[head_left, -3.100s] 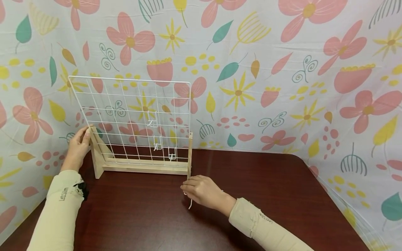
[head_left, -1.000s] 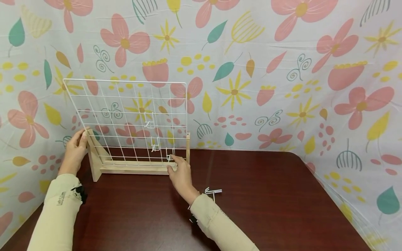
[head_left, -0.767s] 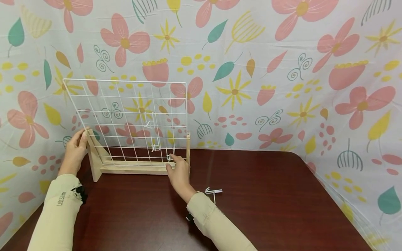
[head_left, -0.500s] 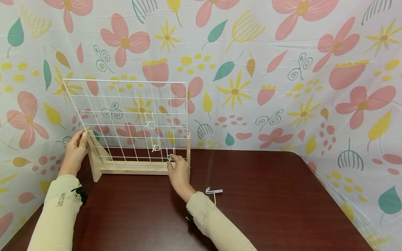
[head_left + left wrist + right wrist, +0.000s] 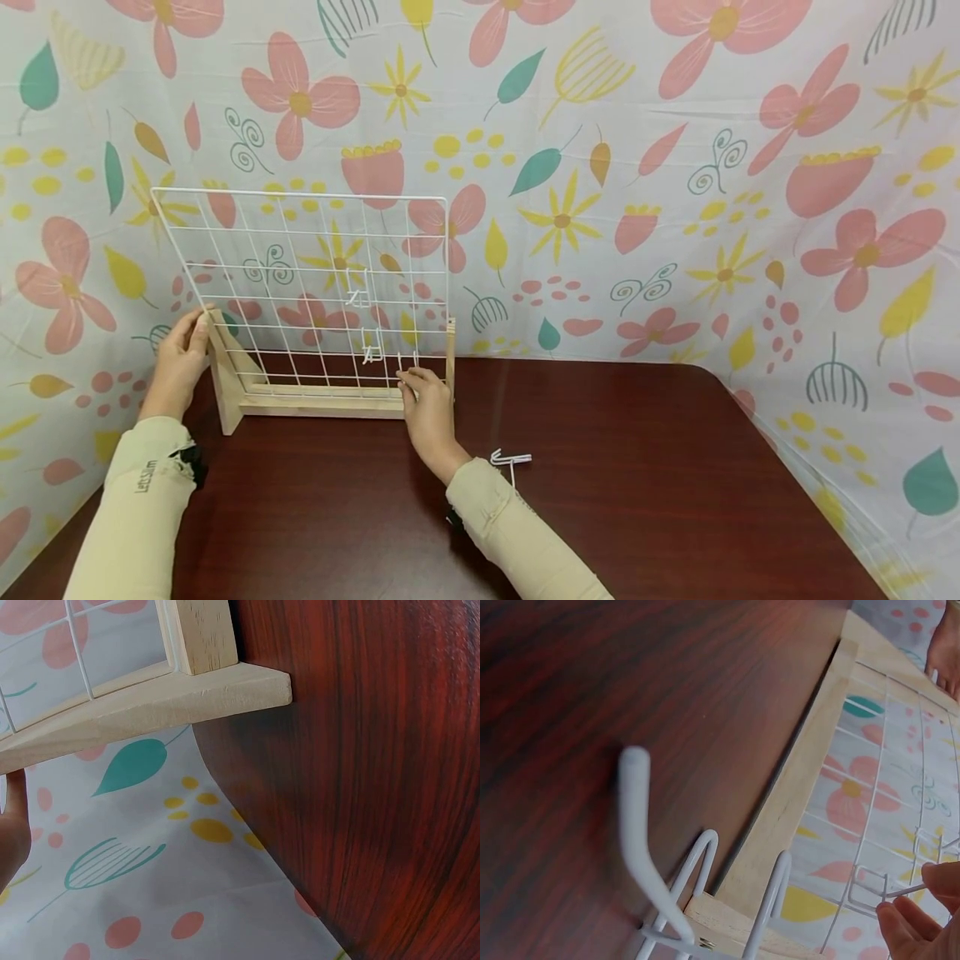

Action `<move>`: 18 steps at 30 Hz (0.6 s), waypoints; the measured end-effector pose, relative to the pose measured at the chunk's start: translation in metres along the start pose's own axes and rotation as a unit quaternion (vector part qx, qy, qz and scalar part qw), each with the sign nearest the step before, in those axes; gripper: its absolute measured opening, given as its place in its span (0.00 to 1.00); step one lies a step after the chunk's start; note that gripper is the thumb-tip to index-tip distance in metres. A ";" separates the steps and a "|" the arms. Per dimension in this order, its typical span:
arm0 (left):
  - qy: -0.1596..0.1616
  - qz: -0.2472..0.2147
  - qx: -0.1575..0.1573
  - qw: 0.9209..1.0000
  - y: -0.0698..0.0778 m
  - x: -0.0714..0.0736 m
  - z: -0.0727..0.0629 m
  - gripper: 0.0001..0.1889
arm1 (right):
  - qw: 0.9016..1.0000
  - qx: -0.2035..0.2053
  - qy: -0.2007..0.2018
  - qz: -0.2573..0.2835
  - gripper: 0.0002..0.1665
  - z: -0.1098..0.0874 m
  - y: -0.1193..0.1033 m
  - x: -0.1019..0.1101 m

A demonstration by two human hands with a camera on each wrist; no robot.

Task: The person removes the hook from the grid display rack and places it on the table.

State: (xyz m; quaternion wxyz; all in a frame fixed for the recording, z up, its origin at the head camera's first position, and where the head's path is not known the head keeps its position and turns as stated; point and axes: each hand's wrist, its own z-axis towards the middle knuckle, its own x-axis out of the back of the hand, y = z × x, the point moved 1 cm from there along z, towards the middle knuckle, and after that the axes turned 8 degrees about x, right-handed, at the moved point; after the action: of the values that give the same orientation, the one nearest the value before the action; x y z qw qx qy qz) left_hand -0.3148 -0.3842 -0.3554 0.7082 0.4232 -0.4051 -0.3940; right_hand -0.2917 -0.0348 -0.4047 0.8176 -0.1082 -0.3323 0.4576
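A white wire grid panel stands tilted in a pale wooden stand. My left hand grips the top of the stand's left side piece. A fingertip also shows against the wood in the left wrist view. My right hand is at the lower right of the grid, where thumb and finger pinch the arm of the lowest white wire hook. Two more hooks, an upper hook and a middle hook, hang on the grid up and to the left. The fingers partly cover the pinched hook.
A loose white wire hook lies on the dark red table, right beside my right forearm. It looms close in the right wrist view. A flower-printed cloth rises behind the table and along its sides.
My right hand has moved up and left from the stand's front right corner to the lowest hook. Its thumb and finger have just closed on the hook. My left hand keeps its hold.
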 end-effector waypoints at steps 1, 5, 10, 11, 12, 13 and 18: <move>0.003 0.006 0.000 1.000 0.000 0.000 0.000 0.24 | 1.000 0.004 0.002 -0.002 0.10 0.000 0.000 0.000; -0.002 0.009 0.003 1.000 0.001 0.000 0.000 0.25 | 1.000 0.025 0.016 -0.003 0.10 0.002 0.000 0.000; -0.009 0.006 0.005 1.000 0.002 0.000 0.000 0.26 | 0.999 0.036 0.027 0.005 0.10 0.004 0.000 0.000; -0.009 0.007 0.005 1.000 0.002 0.000 -0.001 0.26 | 0.999 0.038 0.027 0.004 0.10 0.004 0.000 0.000; -0.009 0.007 0.005 1.000 0.002 0.000 -0.001 0.26 | 0.999 0.041 0.028 0.003 0.10 0.004 0.000 0.000; -0.010 0.004 0.006 1.000 0.001 0.000 -0.001 0.26 | 0.999 0.042 0.029 0.006 0.10 0.005 0.000 0.000; -0.012 0.002 0.004 1.000 0.001 0.001 -0.002 0.26 | 0.998 0.056 0.034 -0.001 0.10 0.006 0.000 0.001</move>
State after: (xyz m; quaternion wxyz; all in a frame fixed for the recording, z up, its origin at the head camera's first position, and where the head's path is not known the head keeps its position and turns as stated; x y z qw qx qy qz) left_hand -0.3129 -0.3844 -0.3551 0.7025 0.4201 -0.4161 -0.3961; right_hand -0.2951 -0.0348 -0.4002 0.8338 -0.0772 -0.2782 0.4706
